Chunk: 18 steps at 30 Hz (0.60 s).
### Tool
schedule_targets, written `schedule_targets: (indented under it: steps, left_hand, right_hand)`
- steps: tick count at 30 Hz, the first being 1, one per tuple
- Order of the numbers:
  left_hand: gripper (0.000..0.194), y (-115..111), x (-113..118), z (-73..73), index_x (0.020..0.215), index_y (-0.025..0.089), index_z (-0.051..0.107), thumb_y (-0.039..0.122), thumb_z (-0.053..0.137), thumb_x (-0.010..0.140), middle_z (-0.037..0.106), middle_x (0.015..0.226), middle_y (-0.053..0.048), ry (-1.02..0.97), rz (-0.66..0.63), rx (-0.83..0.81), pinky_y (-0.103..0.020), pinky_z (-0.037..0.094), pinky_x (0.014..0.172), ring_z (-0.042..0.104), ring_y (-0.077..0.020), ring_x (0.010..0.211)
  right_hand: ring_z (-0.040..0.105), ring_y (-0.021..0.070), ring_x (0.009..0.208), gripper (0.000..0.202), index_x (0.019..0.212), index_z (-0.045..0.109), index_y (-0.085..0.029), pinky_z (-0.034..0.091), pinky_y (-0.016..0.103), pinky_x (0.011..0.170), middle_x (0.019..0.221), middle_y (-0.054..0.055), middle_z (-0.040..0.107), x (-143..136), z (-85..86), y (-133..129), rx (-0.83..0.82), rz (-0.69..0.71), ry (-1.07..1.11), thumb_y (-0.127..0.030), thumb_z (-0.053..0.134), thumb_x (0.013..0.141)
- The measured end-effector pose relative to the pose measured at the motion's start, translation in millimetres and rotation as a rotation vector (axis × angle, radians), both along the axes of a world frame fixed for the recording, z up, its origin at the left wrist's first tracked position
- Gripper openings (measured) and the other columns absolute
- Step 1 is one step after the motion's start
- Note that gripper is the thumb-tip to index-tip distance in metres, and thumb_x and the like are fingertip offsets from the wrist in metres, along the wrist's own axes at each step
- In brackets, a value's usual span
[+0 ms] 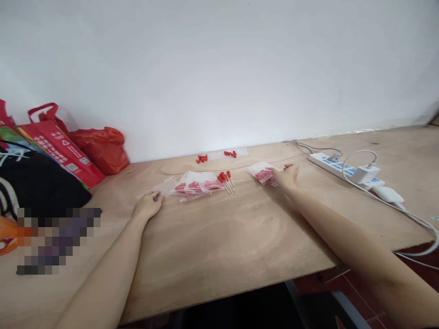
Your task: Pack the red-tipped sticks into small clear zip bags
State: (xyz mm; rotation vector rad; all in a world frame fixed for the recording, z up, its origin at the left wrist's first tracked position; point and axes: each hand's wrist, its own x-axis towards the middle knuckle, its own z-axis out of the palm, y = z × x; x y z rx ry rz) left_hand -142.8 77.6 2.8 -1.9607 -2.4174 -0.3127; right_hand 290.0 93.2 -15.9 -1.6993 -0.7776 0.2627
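Note:
My left hand [149,204] rests on the table with curled fingers, closed at the lower edge of a clear zip bag [167,185]. Beside it lies a pile of zip bags [195,183] holding red-bulbed droppers. Just right of the pile, several loose droppers [226,182] with red bulbs and thin clear stems lie fanned out. My right hand [288,176] is beside another filled zip bag [262,172]; its thumb side reaches the bag while the other fingers point away, apart. Whether it touches the bag is hard to see.
More red-bulbed droppers [230,154] lie near the wall, with a second red cluster [202,158] beside them. A power strip [327,165] with a white charger [366,176] and cables stands right. Red bags [103,148] and a black bag [41,183] occupy the left.

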Motion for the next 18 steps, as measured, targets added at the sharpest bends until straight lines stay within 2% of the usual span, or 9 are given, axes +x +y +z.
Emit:
schedule_targets:
  steps: [2, 3, 6, 9, 11, 13, 15, 17, 18]
  left_hand:
    - [0.039, -0.5, 3.6, 0.4, 0.110, 0.018, 0.057, 0.037, 0.038, 0.082, 0.051, 0.122, -0.007, 0.027, 0.056, 0.005, -0.035, 0.040, 0.090, 0.049, -0.0275, 0.109]
    - [0.037, -1.3, 5.7, 0.9, 0.108, 0.020, 0.059, 0.037, 0.039, 0.081, 0.055, 0.117, -0.006, 0.035, 0.089, 0.015, -0.036, 0.042, 0.085, 0.052, -0.0281, 0.104]
    - [0.033, -5.0, 11.0, 4.1, 0.099, 0.022, 0.064, 0.036, 0.042, 0.079, 0.063, 0.102, -0.011, 0.026, 0.190, 0.057, -0.039, 0.045, 0.074, 0.057, -0.0313, 0.093]
    - [0.032, -9.9, 15.4, 12.5, 0.096, 0.016, 0.065, 0.031, 0.042, 0.080, 0.065, 0.091, -0.016, -0.032, 0.297, 0.251, -0.042, 0.045, 0.069, 0.058, -0.0333, 0.087]
    - [0.032, -14.8, 21.6, 20.6, 0.099, 0.013, 0.063, 0.027, 0.040, 0.082, 0.065, 0.090, -0.016, -0.070, 0.303, 0.491, -0.043, 0.045, 0.071, 0.059, -0.0321, 0.087]
    - [0.030, -22.4, 34.7, 27.5, 0.100, 0.013, 0.062, 0.024, 0.041, 0.082, 0.065, 0.095, -0.013, -0.104, 0.169, 0.728, -0.041, 0.044, 0.078, 0.058, -0.0282, 0.092]
    - [0.026, -33.4, 56.4, 29.2, 0.092, 0.014, 0.064, 0.023, 0.041, 0.082, 0.064, 0.100, -0.009, -0.160, -0.081, 0.865, -0.036, 0.043, 0.084, 0.057, -0.0233, 0.097]
    - [0.025, -47.7, 85.1, 23.5, 0.089, 0.018, 0.065, 0.025, 0.042, 0.082, 0.064, 0.101, -0.004, -0.206, -0.359, 0.848, -0.033, 0.044, 0.087, 0.057, -0.0197, 0.097]
    - [0.024, -55.5, 100.5, 18.3, 0.089, 0.019, 0.065, 0.026, 0.043, 0.081, 0.064, 0.101, -0.003, -0.206, -0.504, 0.788, -0.032, 0.043, 0.088, 0.058, -0.0185, 0.096]
  right_hand:
    - [0.045, 0.0228, 0.097, 0.043, 0.095, 0.041, -0.014, 0.038, 0.035, 0.083, 0.106, 0.013, 0.044, -6.1, 2.2, -8.2, 0.084, -0.046, -0.204, -0.024, 0.059, 0.056]
    - [0.045, 0.0222, 0.097, 0.039, 0.095, 0.042, -0.014, 0.038, 0.035, 0.083, 0.105, 0.012, 0.044, -10.9, 2.8, -12.0, 0.140, -0.016, -0.304, -0.023, 0.056, 0.059]
    - [0.049, 0.0188, 0.088, 0.021, 0.087, 0.047, -0.016, 0.039, 0.031, 0.079, 0.093, 0.008, 0.050, -32.4, 1.7, -19.1, 0.244, 0.281, -0.524, -0.019, 0.048, 0.067]
    - [0.053, 0.0163, 0.080, 0.013, 0.081, 0.053, -0.015, 0.040, 0.027, 0.076, 0.082, 0.006, 0.057, -59.8, 0.1, -15.5, 0.111, 0.606, -0.624, -0.017, 0.046, 0.069]
    - [0.055, 0.0146, 0.078, 0.014, 0.083, 0.055, -0.015, 0.040, 0.025, 0.075, 0.083, 0.006, 0.060, -77.3, 1.1, -7.2, -0.066, 0.680, -0.599, -0.017, 0.046, 0.072]
    - [0.056, 0.0147, 0.080, 0.017, 0.087, 0.056, -0.014, 0.040, 0.024, 0.074, 0.086, 0.007, 0.062, -92.0, 4.0, 3.5, -0.191, 0.676, -0.564, -0.021, 0.047, 0.075]
    - [0.057, 0.0175, 0.084, 0.022, 0.091, 0.056, -0.012, 0.040, 0.025, 0.072, 0.090, 0.010, 0.063, -103.1, 7.7, 14.1, -0.269, 0.654, -0.548, -0.026, 0.049, 0.076]
    - [0.057, 0.0210, 0.086, 0.026, 0.092, 0.056, -0.009, 0.041, 0.026, 0.069, 0.091, 0.015, 0.062, -110.5, 11.1, 23.0, -0.336, 0.651, -0.546, -0.028, 0.053, 0.074]
    - [0.057, 0.0221, 0.086, 0.026, 0.091, 0.057, -0.008, 0.041, 0.027, 0.068, 0.091, 0.017, 0.062, -112.8, 12.5, 26.8, -0.368, 0.660, -0.548, -0.027, 0.055, 0.074]
